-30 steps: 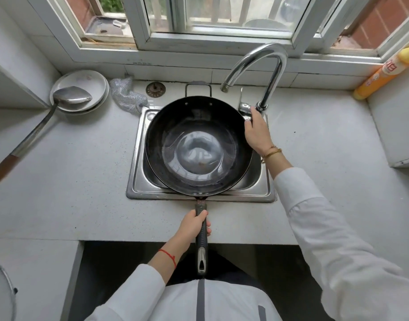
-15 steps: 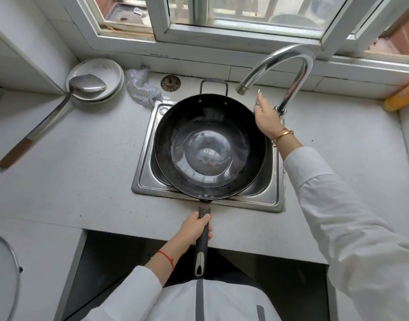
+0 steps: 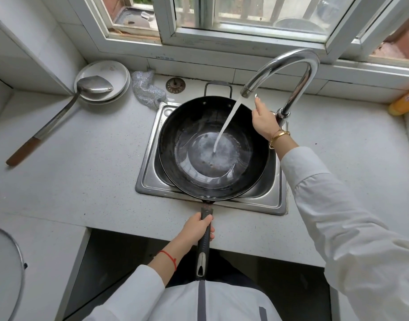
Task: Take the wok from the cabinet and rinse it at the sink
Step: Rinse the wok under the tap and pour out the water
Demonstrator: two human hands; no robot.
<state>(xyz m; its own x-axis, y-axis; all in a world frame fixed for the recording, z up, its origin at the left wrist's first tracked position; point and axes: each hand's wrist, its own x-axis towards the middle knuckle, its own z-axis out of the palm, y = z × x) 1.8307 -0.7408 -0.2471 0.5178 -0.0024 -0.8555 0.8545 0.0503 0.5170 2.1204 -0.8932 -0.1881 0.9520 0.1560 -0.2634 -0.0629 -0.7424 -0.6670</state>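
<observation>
Wok (image 3: pixel 212 149) rests over the sink (image 3: pixel 271 200); water runs in. Left hand (image 3: pixel 197 230) grip clasps the handle; right hand (image 3: pixel 263 120) grip state unclear. Swirling and draining remain.

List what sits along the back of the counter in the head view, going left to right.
Spatula lying on the stacked plates → steel scrubber → drain strainer → wok's loop handle → faucet → yellow bottle.
</observation>
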